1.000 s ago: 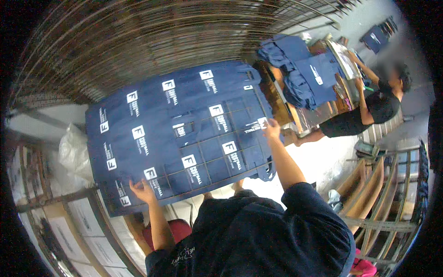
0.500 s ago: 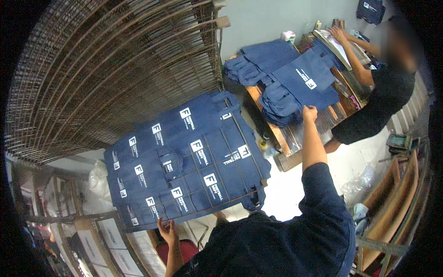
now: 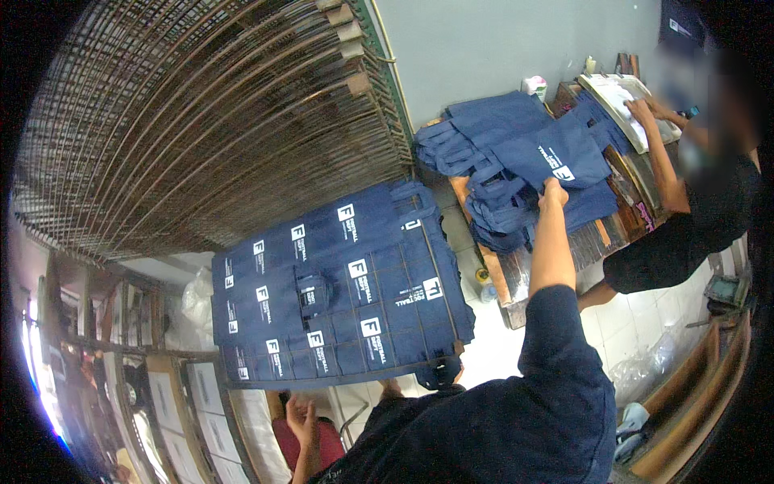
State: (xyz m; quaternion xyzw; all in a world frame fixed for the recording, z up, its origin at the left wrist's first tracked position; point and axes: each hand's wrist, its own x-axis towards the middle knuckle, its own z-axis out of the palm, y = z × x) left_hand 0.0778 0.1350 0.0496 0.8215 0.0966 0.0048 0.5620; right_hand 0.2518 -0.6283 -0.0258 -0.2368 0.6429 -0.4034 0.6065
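Observation:
My right hand [image 3: 554,192] reaches out to the right, closed on the near edge of a navy tote bag [image 3: 584,137] with a white print. This bag lies over more navy bags [image 3: 498,117] stacked on a wooden table. Low in the picture, my left hand [image 3: 302,419] hangs just off the near edge of a wire drying rack, holding nothing, its fingers apart and slightly blurred. Printed navy tote bags [image 3: 326,339] lie spread over that rack shelf [image 3: 347,376], their white prints facing up.
Raised wire shelves [image 3: 218,121] of the rack fill the upper left. Across the table a co-worker has both hands at a white-framed printing screen [image 3: 613,101]. A red seat [image 3: 322,444] is under the rack's near edge; wooden boards [image 3: 677,411] lean at lower right.
My left hand has come away from the rack's near edge. My right hand still grips the bag, whose near part looks lifted. The co-worker's hands have moved over the screen. My view has shifted.

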